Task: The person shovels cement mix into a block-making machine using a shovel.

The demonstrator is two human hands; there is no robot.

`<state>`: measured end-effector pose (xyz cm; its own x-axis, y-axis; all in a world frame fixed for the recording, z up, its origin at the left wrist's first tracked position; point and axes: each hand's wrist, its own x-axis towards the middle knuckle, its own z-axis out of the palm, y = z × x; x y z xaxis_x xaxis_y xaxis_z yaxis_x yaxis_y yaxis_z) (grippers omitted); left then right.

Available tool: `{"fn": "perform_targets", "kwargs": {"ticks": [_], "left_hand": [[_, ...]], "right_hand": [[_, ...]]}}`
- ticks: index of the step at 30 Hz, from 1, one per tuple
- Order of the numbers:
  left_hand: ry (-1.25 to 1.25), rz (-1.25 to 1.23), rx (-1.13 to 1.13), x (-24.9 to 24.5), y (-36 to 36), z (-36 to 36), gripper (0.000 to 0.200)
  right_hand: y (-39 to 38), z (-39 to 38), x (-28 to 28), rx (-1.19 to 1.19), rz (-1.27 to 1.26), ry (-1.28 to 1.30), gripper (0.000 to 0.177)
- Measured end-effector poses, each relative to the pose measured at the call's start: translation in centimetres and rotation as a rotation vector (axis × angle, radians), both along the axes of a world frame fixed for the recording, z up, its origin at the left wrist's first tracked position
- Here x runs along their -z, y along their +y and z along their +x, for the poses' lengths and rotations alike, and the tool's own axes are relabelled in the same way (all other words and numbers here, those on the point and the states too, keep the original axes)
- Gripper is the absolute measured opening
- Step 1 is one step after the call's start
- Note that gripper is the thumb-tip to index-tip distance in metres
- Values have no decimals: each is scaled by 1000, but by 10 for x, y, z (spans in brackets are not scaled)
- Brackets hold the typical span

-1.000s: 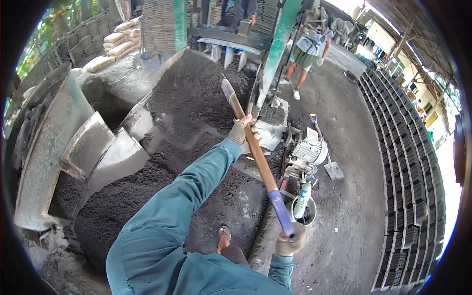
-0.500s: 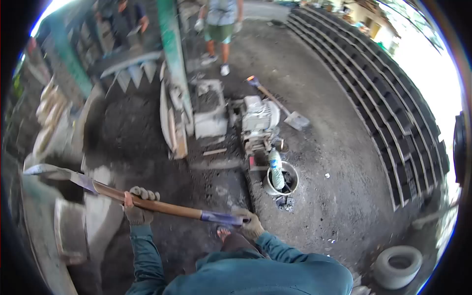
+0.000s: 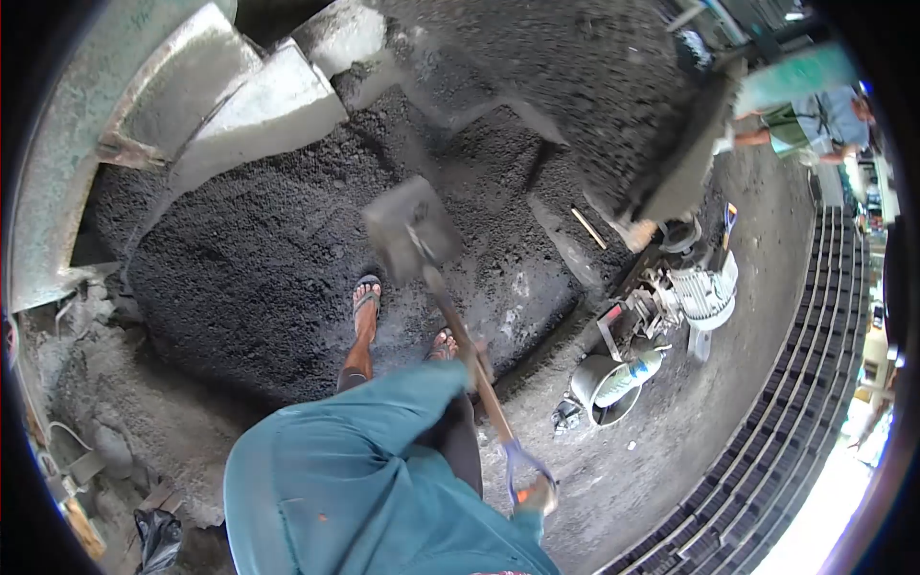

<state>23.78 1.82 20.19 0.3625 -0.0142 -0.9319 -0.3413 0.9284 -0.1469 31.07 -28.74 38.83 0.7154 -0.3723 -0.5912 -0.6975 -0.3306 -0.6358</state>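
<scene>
A shovel slants across the middle, its empty-looking, motion-blurred blade (image 3: 412,225) above dark loose material (image 3: 240,278). My left hand (image 3: 482,362), partly hidden by its teal sleeve, is closed round the middle of the wooden shaft. At the shaft's lower end, my right hand (image 3: 540,494) is closed on the blue and orange handle (image 3: 522,465). Both hands wear gloves. My two sandalled feet (image 3: 366,297) stand below the blade, beside the dark heap.
A motor (image 3: 704,290) stands at the right, near a bucket (image 3: 606,388) with a plastic bottle (image 3: 637,372). Stacked dark blocks (image 3: 795,383) curve along the right edge. Another person (image 3: 824,120) stands at the upper right. Concrete slabs (image 3: 259,115) lean at the upper left.
The view has turned left and down toward the dark heap. The shovel has swung from pointing left to pointing up and away, with both hands still on it.
</scene>
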Motion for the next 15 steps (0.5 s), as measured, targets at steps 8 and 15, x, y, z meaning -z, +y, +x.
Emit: {"fn": "perform_targets", "kwargs": {"ticks": [8, 15], "left_hand": [[-139, -349, 43, 9, -28, 75, 18], [-309, 122, -322, 229, 309, -166, 16]], "right_hand": [[-15, 67, -72, -236, -456, -195, 12], [307, 13, 295, -648, 281, 21, 13]]}}
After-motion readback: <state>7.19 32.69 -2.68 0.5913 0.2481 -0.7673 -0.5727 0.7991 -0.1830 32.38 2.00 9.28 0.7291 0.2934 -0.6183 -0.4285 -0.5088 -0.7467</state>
